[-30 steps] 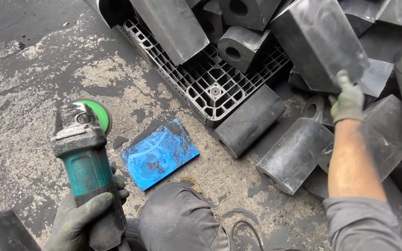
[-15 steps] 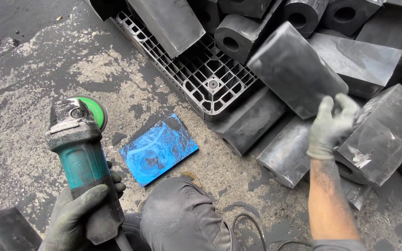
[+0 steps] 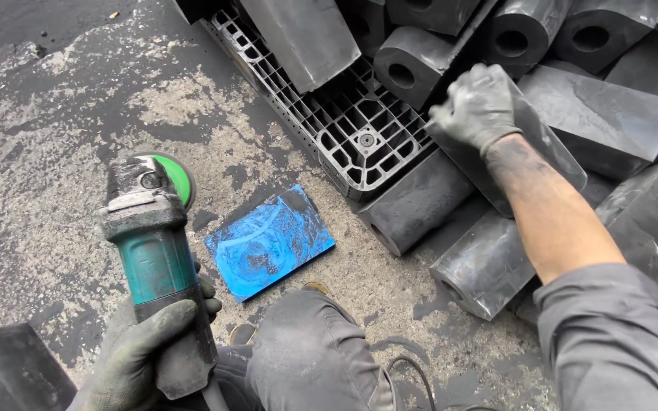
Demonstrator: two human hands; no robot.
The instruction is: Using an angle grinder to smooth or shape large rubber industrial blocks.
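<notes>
Both hands wear dirty grey gloves. At the lower left of the frame, the left hand (image 3: 150, 354) is closed around the handle of one angle grinder (image 3: 154, 251) with a teal body; the tool points up the frame, and its green disc (image 3: 177, 175) sits at the far end, just over the stained concrete floor (image 3: 55, 152). In the lower middle, one knee in dark trousers (image 3: 310, 354) is bent, and one black cable (image 3: 413, 377) curls on the floor beside it. Just above the knee lies one flat blue plate (image 3: 268, 241), scratched with pale swirls; it rests on the floor, right of the grinder and near it, and neither hand touches it. In the upper middle stands one black plastic pallet (image 3: 344, 129) with a grid top. Black rubber blocks (image 3: 489, 262), many with a round hole through them, are piled on it and to its right; I count about ten, but some are cut by the edge of the frame. At the upper right, the right hand (image 3: 477, 106) is curled over the top edge of one flat black block (image 3: 527, 152) in this pile, gripping it. This block is well apart from the left hand and the grinder.
</notes>
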